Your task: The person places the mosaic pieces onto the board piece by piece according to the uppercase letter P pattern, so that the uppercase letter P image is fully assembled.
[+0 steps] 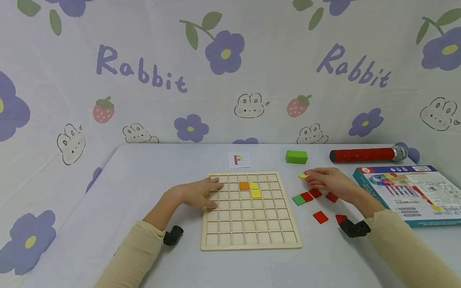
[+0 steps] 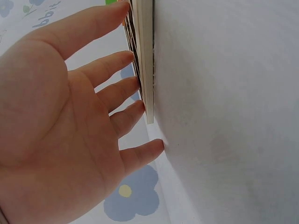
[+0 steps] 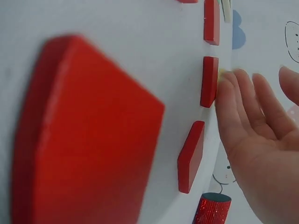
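Yellow tile (image 1: 303, 176) sits just right of the gridded board (image 1: 252, 248), level with its far rows, at the fingertips of the right hand (image 1: 325, 182): hand mostly closed, thumb and forefinger pinching the tile. Right wrist view shows only a smudge of yellow, so can't tell if it's clear of the worktop (image 1: 144, 192). It looks like thin flat stock, so I'd pinch by the edges only and lift straight; sliding would risk bumping neighbours. If it goes on the board, line its outline up with the cell, lower one edge against the cell wall, then press flat; riding on a ridge, it would probably sit crooked. Left hand (image 1: 203, 194) is spread wide, grasping nothing, fingertips on the board's left rim; light pressure there should stop it creeping. Board's far half carries an orange tile (image 1: 244, 185), a rounded yellow piece (image 1: 254, 185) and a yellow square (image 1: 256, 194), likely easy to knock, so best come in from above. Green tile (image 1: 298, 200) and red tiles (image 1: 320, 217) lie right of the board, so mind wrist clearance. Pattern card (image 1: 239, 160) is just beyond the board's far edge, worth a glance for cell and orientation.
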{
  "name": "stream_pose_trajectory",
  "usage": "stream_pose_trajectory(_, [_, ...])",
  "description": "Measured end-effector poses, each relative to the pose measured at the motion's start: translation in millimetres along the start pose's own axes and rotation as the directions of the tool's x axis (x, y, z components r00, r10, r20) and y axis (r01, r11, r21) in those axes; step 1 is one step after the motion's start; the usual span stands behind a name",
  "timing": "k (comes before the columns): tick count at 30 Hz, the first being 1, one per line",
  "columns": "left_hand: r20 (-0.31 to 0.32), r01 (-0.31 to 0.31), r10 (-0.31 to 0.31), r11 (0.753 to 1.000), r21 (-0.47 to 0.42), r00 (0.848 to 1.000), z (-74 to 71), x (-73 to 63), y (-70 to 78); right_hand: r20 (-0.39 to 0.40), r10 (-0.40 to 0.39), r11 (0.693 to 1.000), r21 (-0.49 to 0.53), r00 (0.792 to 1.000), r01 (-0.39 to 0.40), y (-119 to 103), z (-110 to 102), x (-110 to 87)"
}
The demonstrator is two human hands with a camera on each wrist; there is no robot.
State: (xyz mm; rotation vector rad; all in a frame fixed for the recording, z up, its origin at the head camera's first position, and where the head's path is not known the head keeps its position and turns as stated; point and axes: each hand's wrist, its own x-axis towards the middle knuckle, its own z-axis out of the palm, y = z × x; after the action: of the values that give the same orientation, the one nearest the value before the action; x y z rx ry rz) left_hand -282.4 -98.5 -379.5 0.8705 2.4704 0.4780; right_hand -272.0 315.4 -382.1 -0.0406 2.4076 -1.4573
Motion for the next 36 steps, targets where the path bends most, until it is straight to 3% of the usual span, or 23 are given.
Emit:
stream_pose_trajectory(5, [0.001, 0.004, -0.004, 1.0, 0.013, 1.0, -0.2, 0.7, -0.6, -0.055, -0.002, 0.996, -0.093, 0.999, -0.003, 3, -2, -0.7])
stream_pose_trajectory(11, [0.003, 0.007, -0.007, 1.0, 0.013, 1.0, -0.5, 1.1, -0.7, -0.045, 0.001, 0.971, -0.24, 0.999, -0.011, 10, -7, -2.6])
stream_pose_trajectory(21, [-0.001, 0.007, -0.007, 1.0, -0.002, 1.0, -1.7, -0.8, 0.9, 0.074, -0.096, 0.962, -0.25, 0.993, 0.112, 12, -10, -11.0])
stream_pose_trajectory(26, [0.0, 0.007, -0.007, 1.0, 0.004, 1.0, -1.0, -0.7, 0.4, 0.103, -0.148, 0.934, -0.312, 0.984, 0.173, 11, -7, -12.2])
stream_pose_trajectory(36, [0.002, 0.003, -0.003, 1.0, -0.001, 1.0, -0.1, 0.1, 1.1, 0.088, -0.136, 0.911, -0.38, 0.987, 0.16, 8, -6, -12.2])
